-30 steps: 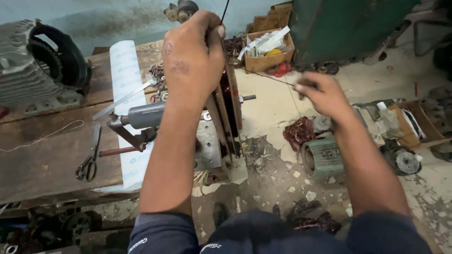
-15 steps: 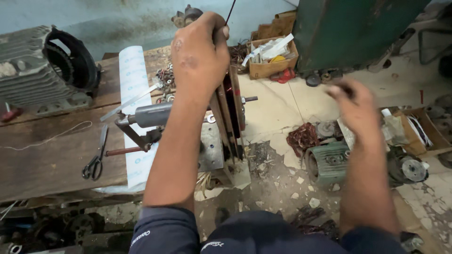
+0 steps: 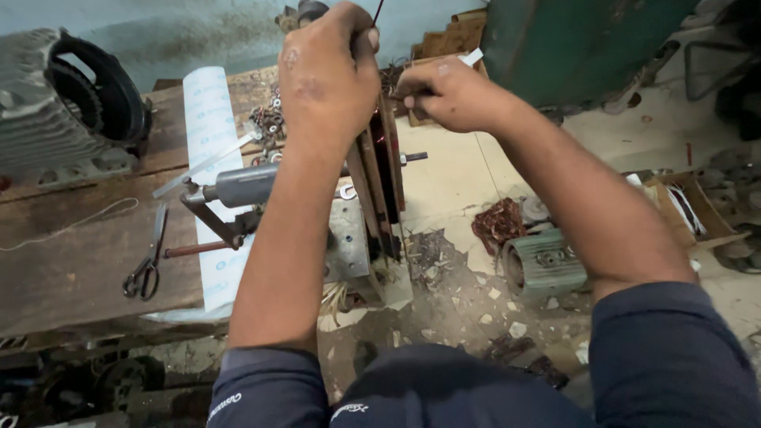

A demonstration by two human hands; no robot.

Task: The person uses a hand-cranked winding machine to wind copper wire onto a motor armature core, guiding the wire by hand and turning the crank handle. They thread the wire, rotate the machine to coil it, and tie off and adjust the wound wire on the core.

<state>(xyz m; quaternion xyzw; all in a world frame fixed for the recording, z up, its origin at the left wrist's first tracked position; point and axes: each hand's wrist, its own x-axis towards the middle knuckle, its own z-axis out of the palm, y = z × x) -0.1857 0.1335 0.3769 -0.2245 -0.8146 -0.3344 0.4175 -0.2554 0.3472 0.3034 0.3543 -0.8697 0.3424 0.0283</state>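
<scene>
My left hand [image 3: 329, 75] is closed over the top of an upright wooden coil former [image 3: 379, 190] on a winding machine, pinching a thin dark wire [image 3: 377, 11] that runs up out of frame. Just right of that former's top, my right hand [image 3: 448, 91] is shut with its fingers pinched together beside the left hand; what it grips is hidden. The former sits on a grey metal shaft [image 3: 250, 184] at the edge of a wooden workbench [image 3: 75, 261].
Scissors [image 3: 147, 265] and a white paper sheet [image 3: 208, 119] lie on the bench, with a large finned motor housing [image 3: 59, 107] at the left. On the rubble-strewn floor sit a small green motor [image 3: 545, 265], a copper wire bundle [image 3: 498, 224] and a cardboard box [image 3: 688, 208].
My right hand has swung from out at the right, over the floor, up and left to the top of the former beside my left hand. The left hand has stayed on the former.
</scene>
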